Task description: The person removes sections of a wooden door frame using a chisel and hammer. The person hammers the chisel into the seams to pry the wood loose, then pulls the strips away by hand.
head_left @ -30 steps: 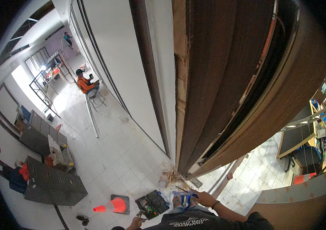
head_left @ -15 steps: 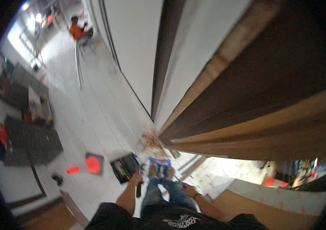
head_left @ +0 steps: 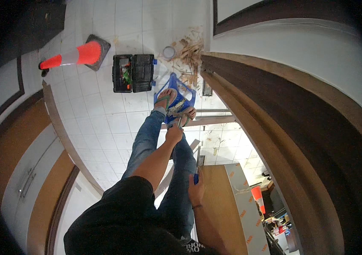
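Note:
My left hand is closed in front of my shins, seen from above. It grips a hand tool, of which only a short greyish metal part shows past the fingers. Beside my right thigh, my right hand is wrapped round a chisel with a blue handle. The chisel's narrow metal blade points away from me, up along my leg. My sandalled feet stand on a blue plastic stool. To the right rises a brown wooden door frame.
Wood chips litter the floor beside the frame's foot, near a round whitish container. An open black toolbox lies left of the stool, with an orange traffic cone tipped beyond it. A wooden panel lies at my right.
My view has swung down toward the stool and floor. My left hand has moved from beside my left leg to in front of my shins. The chisel stays in my right hand.

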The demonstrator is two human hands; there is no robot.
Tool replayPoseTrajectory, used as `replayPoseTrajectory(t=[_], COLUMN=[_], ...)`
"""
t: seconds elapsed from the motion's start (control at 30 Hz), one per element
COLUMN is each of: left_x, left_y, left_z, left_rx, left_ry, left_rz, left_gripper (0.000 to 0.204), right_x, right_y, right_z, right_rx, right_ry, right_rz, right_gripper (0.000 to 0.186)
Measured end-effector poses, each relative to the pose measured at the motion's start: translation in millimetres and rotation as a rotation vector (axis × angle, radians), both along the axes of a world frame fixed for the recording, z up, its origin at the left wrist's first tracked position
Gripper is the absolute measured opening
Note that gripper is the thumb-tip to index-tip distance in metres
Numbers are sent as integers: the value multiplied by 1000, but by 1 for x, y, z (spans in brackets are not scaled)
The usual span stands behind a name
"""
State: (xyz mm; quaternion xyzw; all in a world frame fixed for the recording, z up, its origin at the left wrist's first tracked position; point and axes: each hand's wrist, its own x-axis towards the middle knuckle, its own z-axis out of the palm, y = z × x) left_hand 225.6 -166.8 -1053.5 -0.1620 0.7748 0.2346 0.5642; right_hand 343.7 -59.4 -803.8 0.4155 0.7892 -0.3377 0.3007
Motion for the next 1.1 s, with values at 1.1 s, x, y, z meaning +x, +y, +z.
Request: replayPoseTrajectory(t=[1.1], left_x=[26], left_y=[-24], left_z=[-249], left_rx=[127], left_ry=[250], left_rz=[19], left_gripper=[62], right_x=[-16], right_y=[17], right_z=[-31], right_rx=[-54], right_ry=[-162], right_rz=[-117], right_gripper=[40])
